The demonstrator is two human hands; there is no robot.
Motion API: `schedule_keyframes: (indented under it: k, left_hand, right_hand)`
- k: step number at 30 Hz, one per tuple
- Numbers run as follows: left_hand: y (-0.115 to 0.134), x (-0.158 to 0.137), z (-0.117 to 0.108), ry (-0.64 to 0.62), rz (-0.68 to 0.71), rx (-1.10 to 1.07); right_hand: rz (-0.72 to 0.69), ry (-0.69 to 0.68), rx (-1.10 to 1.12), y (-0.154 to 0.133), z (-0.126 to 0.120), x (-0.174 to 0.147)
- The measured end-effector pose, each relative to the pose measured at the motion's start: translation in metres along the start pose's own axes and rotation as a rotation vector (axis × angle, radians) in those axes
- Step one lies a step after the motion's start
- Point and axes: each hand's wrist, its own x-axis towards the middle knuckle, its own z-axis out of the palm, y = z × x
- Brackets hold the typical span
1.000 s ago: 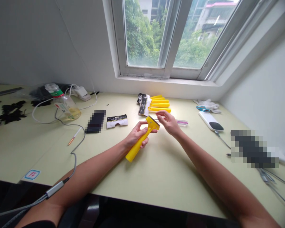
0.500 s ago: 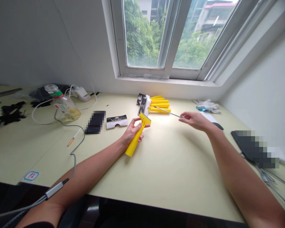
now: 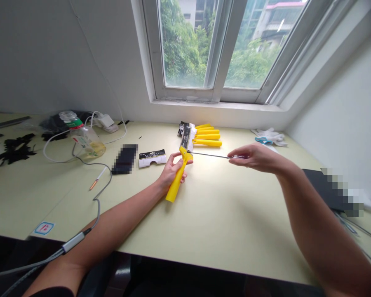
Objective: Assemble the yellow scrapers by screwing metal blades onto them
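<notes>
My left hand (image 3: 172,170) is closed around a yellow scraper (image 3: 176,185), its head up and its handle slanting down toward me. A screwdriver (image 3: 208,155) with a long thin shaft is in my right hand (image 3: 250,157), whose fingers hide most of its handle. The shaft points left, and its tip is at the scraper's head, by the screws; whether it sits in a screw I cannot tell. Just behind, several yellow scrapers (image 3: 207,143) lie with their heads in black-and-white card sleeves. A loose card sleeve (image 3: 152,158) lies left of my left hand.
Left of the card sleeve is a dark phone-like slab (image 3: 125,159), partly pixelated. Farther left are a tilted plastic bottle (image 3: 87,139) with yellow liquid, a cigarette-like stick (image 3: 97,178) and cables. White gloves (image 3: 270,137) lie at the back right, a dark flat object (image 3: 324,189) at the right.
My right hand has turned and brought the screwdriver's tip left and down to the scraper's head. The scraper in my left hand has shifted slightly. A hand at the far left edge has left view.
</notes>
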Motion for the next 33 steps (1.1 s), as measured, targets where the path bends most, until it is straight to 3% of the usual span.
schedule_keyframes:
  k: [11,21,28,33]
  left_hand:
    - [0.0,0.0,-0.001,-0.027,-0.005,0.027]
    - [0.002,0.0,0.0,0.042,0.012,0.074]
    - [0.005,0.003,-0.002,0.085,0.034,0.082]
    - [0.005,0.003,-0.003,0.088,0.061,0.114]
  right_hand:
    - [-0.025,0.012,-0.051,0.003,0.004,0.002]
    - [-0.262,0.176,-0.324,-0.018,0.008,-0.012]
    - [-0.231,0.309,-0.502,-0.03,0.02,-0.014]
    - [-0.148,0.217,-0.377,-0.023,0.024,-0.007]
